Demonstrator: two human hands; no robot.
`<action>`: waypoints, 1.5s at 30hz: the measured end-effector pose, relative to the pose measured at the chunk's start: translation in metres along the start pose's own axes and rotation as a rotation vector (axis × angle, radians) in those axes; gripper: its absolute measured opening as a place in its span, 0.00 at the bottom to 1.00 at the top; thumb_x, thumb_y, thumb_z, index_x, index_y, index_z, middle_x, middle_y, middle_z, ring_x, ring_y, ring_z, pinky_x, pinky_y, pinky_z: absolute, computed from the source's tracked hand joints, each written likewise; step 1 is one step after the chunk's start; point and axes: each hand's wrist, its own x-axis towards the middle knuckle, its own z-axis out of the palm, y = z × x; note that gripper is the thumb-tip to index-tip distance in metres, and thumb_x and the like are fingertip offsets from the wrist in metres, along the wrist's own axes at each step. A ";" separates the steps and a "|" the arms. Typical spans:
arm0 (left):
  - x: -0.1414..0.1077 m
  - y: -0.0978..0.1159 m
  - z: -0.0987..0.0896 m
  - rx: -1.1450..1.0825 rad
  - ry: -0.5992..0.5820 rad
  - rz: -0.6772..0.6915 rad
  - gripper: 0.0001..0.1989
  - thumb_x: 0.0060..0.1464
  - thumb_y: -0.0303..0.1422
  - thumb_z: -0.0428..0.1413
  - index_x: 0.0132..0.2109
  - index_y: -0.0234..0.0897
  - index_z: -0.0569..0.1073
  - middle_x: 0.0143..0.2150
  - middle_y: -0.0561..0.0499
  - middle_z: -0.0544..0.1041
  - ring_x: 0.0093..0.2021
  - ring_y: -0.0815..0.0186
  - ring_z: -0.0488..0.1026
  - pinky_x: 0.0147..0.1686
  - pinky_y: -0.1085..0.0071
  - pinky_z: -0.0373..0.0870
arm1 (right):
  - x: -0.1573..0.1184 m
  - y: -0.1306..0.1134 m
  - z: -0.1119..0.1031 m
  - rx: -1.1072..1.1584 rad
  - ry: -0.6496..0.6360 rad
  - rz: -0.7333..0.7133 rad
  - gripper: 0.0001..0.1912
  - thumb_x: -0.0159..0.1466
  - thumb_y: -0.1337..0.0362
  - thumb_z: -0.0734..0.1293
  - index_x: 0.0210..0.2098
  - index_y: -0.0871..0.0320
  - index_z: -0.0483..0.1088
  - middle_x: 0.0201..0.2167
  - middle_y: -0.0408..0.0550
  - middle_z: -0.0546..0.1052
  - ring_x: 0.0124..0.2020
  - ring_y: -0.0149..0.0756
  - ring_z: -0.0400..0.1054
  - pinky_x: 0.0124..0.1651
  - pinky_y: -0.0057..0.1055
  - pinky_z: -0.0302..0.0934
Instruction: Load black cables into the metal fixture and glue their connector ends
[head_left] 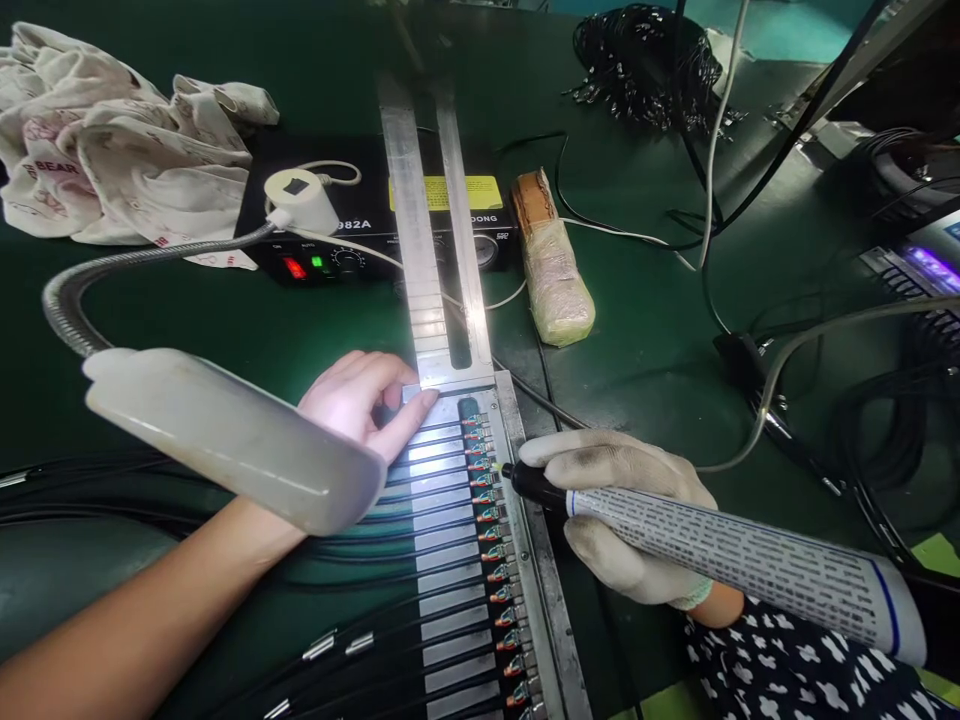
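Observation:
A metal fixture (457,560) holds a row of black cables side by side, their colored wires and small connectors along its right edge. My bare left hand (364,400) is at the fixture's top left corner, thumb and finger against its edge; part of it lies behind the lamp head. My right hand (626,500), in a whitish glove, is wrapped round a thick pen-like tool (720,550) with a black nozzle and printed label. The nozzle tip is at the connectors near the upper part of the row.
A white gooseneck lamp (232,435) hangs over my left forearm. Behind are a black control box (315,262), a crumpled cloth (127,150), a wrapped block (556,270) and a black cable bundle (645,65). Slotted metal rails (409,200) extend from the fixture over the box.

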 end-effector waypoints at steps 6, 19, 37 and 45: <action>0.001 0.000 0.000 -0.002 0.007 0.004 0.14 0.58 0.43 0.52 0.33 0.37 0.71 0.28 0.52 0.67 0.32 0.63 0.65 0.30 0.69 0.59 | -0.002 -0.003 0.000 0.063 0.042 -0.053 0.17 0.54 0.77 0.66 0.43 0.66 0.74 0.41 0.58 0.79 0.39 0.41 0.76 0.40 0.33 0.73; 0.001 0.003 0.000 0.010 0.016 -0.001 0.14 0.57 0.44 0.52 0.32 0.37 0.70 0.28 0.52 0.67 0.31 0.63 0.65 0.30 0.68 0.61 | -0.012 -0.005 -0.002 0.040 -0.024 -0.037 0.17 0.55 0.75 0.66 0.45 0.65 0.74 0.42 0.57 0.78 0.38 0.40 0.76 0.39 0.33 0.74; 0.002 0.007 -0.002 -0.018 -0.010 -0.034 0.15 0.57 0.45 0.51 0.32 0.37 0.71 0.28 0.50 0.67 0.32 0.62 0.65 0.26 0.69 0.61 | -0.010 -0.005 -0.001 0.054 -0.015 -0.039 0.16 0.55 0.75 0.66 0.43 0.64 0.74 0.41 0.56 0.79 0.37 0.40 0.76 0.37 0.32 0.74; 0.002 0.005 -0.002 -0.016 -0.021 -0.034 0.14 0.56 0.45 0.51 0.31 0.39 0.70 0.28 0.50 0.68 0.32 0.61 0.65 0.25 0.68 0.61 | -0.009 -0.005 -0.003 0.068 -0.024 -0.061 0.18 0.54 0.76 0.66 0.45 0.65 0.74 0.41 0.57 0.79 0.37 0.40 0.76 0.37 0.33 0.75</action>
